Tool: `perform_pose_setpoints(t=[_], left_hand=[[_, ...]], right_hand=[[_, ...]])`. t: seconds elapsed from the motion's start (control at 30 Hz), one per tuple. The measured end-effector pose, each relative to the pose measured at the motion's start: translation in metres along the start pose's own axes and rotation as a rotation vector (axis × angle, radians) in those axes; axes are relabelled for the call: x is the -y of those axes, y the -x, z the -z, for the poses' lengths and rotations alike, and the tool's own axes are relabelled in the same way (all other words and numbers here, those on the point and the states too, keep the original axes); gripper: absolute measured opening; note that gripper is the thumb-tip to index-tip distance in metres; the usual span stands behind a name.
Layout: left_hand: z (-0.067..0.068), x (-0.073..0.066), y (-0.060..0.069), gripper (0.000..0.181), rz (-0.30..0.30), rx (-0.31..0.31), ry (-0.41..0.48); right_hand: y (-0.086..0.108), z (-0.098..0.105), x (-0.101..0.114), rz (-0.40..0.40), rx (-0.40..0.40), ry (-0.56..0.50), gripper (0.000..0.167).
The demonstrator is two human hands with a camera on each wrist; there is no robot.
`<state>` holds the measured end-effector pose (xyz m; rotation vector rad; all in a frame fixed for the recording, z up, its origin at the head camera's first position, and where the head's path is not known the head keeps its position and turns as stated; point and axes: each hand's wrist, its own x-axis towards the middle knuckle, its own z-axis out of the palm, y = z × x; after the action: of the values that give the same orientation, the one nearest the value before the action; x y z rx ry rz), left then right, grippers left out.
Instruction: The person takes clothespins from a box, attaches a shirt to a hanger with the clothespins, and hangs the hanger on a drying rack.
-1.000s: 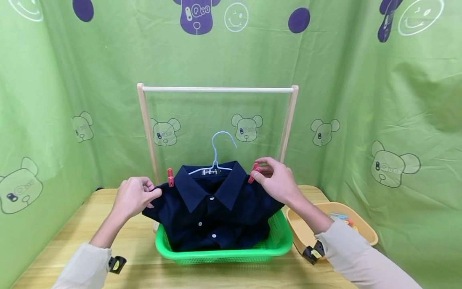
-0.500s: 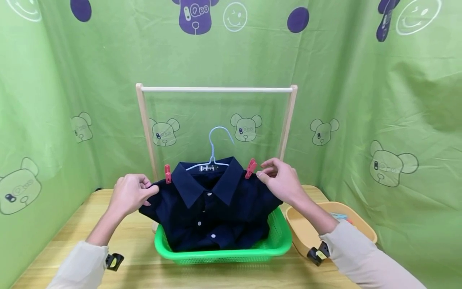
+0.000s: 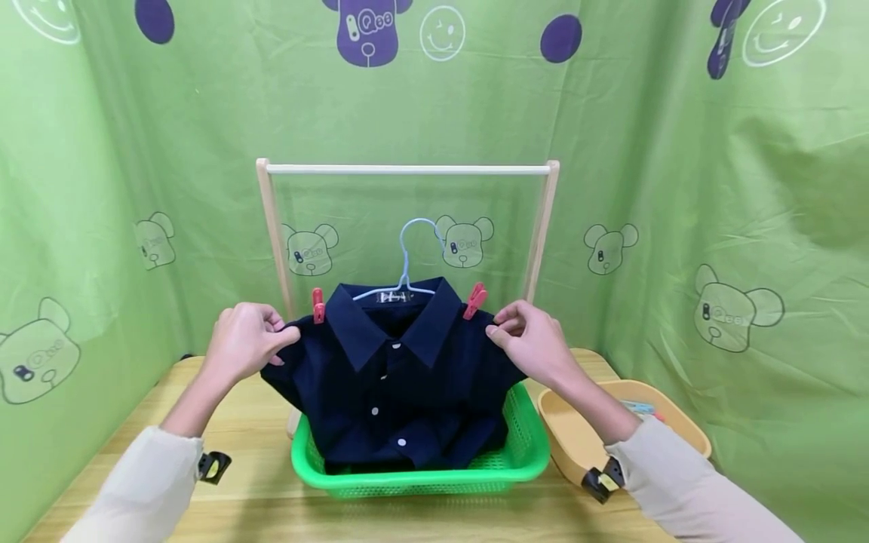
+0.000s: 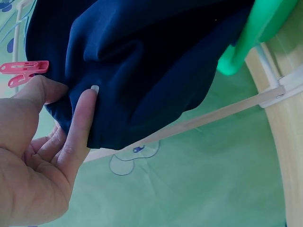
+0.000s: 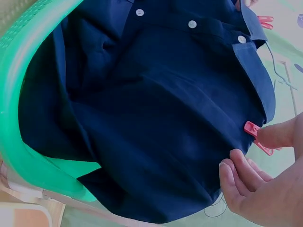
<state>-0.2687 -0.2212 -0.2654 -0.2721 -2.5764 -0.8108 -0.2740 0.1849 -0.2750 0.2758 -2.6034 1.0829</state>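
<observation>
A dark navy button-up shirt [image 3: 441, 385] hangs on a light-blue wire hanger [image 3: 405, 260], its lower part bunched in a green basket [image 3: 421, 483]. One red clothespin [image 3: 318, 306] grips the left shoulder, another red clothespin [image 3: 475, 300] the right shoulder. My left hand [image 3: 244, 343] pinches the fabric at the left shoulder end; in the left wrist view that hand [image 4: 52, 142] has cloth between thumb and fingers. At the opposite shoulder my right hand [image 3: 532, 343] pinches the cloth just outside the clothespin. The right wrist view shows the thumb beside that clothespin [image 5: 258, 137].
Behind the shirt stands a small wooden rack with a white crossbar [image 3: 407, 170], above the hanger hook. To the right, a pale orange tray [image 3: 563, 430] holds several coloured clothespins [image 3: 638, 407]. Green printed curtain [image 3: 611, 151] surrounds the wooden table [image 3: 258, 483].
My right hand has let go of the red clothespin and moved outward to the shoulder cloth. Both hands, the shirt's top and the hanger have risen a little.
</observation>
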Motion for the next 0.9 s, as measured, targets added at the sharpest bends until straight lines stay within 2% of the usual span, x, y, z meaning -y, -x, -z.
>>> perform_pose_setpoints(t=[0.53,0.9], left_hand=[[0.027,-0.021,-0.028,0.025,-0.002,-0.093,-0.06],[0.047,-0.038,-0.046,0.029,-0.013,-0.125,-0.102]], right_hand=[[0.001,-0.003,-0.006,0.017,-0.007,0.007,0.022],[0.0,-0.003,-0.009,0.017,-0.002,0.017,0.023]])
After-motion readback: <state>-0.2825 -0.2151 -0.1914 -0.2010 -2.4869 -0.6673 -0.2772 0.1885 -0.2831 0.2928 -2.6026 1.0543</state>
